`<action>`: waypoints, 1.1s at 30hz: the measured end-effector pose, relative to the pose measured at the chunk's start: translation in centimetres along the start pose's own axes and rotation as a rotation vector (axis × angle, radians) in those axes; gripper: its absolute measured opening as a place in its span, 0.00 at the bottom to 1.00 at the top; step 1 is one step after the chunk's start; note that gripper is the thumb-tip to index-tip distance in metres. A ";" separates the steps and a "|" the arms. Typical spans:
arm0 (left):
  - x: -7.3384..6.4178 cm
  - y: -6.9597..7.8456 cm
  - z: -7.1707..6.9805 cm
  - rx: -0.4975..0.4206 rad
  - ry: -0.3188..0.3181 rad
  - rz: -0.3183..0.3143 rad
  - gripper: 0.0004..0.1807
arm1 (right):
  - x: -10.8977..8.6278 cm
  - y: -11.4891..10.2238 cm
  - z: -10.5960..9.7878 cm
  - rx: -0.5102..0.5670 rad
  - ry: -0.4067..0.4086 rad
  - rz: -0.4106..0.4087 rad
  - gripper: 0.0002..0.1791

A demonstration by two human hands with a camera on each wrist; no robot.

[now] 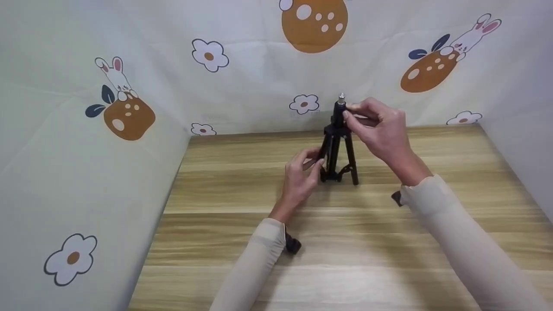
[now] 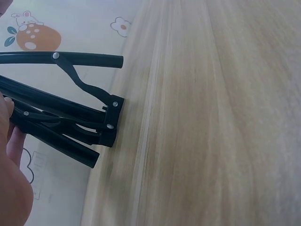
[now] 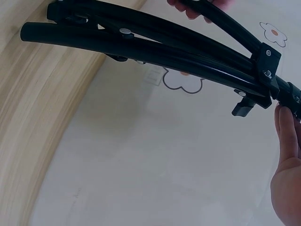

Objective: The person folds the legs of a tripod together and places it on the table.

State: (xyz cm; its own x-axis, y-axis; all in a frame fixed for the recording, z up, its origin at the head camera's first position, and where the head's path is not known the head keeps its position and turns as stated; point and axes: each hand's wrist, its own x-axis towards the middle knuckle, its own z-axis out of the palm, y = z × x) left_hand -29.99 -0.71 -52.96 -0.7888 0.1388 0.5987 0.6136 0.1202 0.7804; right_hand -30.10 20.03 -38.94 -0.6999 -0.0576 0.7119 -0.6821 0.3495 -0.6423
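Observation:
A small black tripod (image 1: 332, 149) is held upright near the back of the table, its legs slightly spread. Its top ends in a silver screw tip (image 1: 341, 98). My left hand (image 1: 300, 175) grips the left leg low down, thumb in front and fingers behind. Higher up, my right hand (image 1: 382, 127) pinches the post just under the silver tip between thumb and fingers. In the left wrist view, folding braces (image 2: 84, 87) join the legs to a lower bracket (image 2: 112, 121). A small lever (image 3: 243, 107) juts out below the top bracket in the right wrist view. Whether the feet touch the table, I cannot tell.
The wood-grain table (image 1: 224, 181) ends at a pale cloth backdrop (image 1: 246, 90) printed with flowers, rabbits and oranges. The cloth also rises along the left side (image 1: 65, 185). Black wrist straps (image 1: 293, 244) show at the sleeve cuffs.

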 end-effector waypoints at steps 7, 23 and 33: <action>0.0 -0.1 0.1 -0.003 0.016 0.009 0.13 | 0.0 0.0 0.1 0.017 0.004 0.000 0.06; 0.2 -0.2 0.6 -0.032 0.029 0.014 0.13 | 0.0 0.0 0.0 0.004 0.002 0.005 0.07; 0.2 -0.3 0.6 -0.039 0.037 0.017 0.13 | -0.1 0.0 0.0 -0.003 -0.004 0.013 0.07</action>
State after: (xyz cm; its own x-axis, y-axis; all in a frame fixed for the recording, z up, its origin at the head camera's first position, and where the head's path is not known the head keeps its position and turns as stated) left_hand -30.33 -0.08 -53.16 -0.7794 0.1044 0.6177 0.6257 0.0801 0.7760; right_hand -30.01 20.07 -38.99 -0.7093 -0.0567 0.7027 -0.6726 0.3530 -0.6504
